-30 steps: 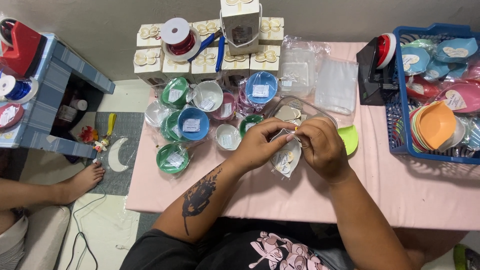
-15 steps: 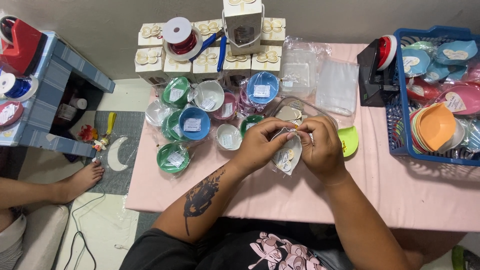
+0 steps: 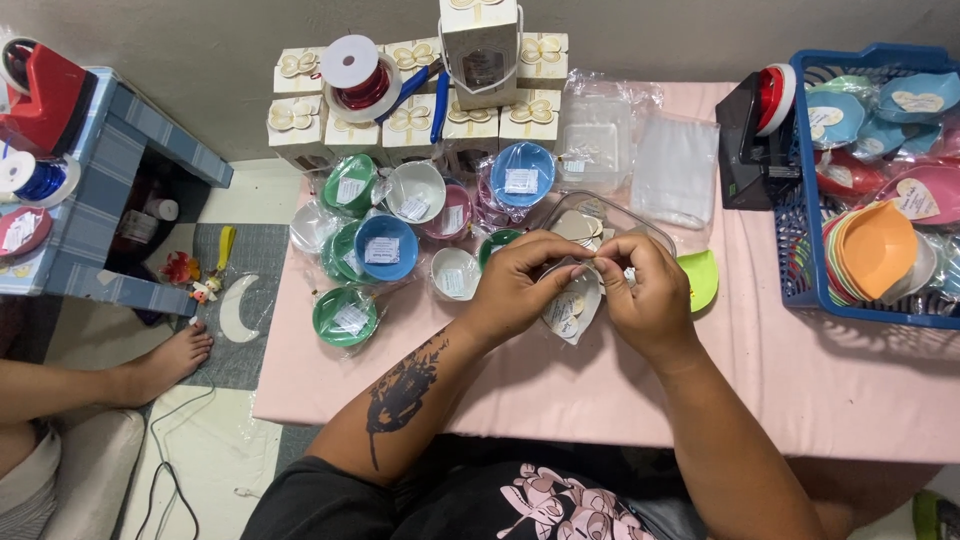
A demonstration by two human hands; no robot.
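Observation:
My left hand (image 3: 520,285) and my right hand (image 3: 648,295) meet over the pink table (image 3: 800,390), fingertips pinched together on a small white heart-shaped dish in clear wrap (image 3: 568,312). The dish hangs below my fingers with a pale label on it. Just behind my hands stands a clear tub of beige labels (image 3: 590,222). A lime green dish (image 3: 698,278) lies beside my right hand.
Several wrapped green, blue, white and pink dishes (image 3: 385,245) lie left of my hands. Cream gift boxes (image 3: 410,125), a red ribbon spool (image 3: 358,75), clear bags (image 3: 675,165), a black tape dispenser (image 3: 752,135) and a blue basket of dishes (image 3: 880,190) line the back. Another person's foot (image 3: 165,362) rests on the floor, left.
My fingertips have closed a little tighter on the top of the wrapped dish. The hands stay in the same spot.

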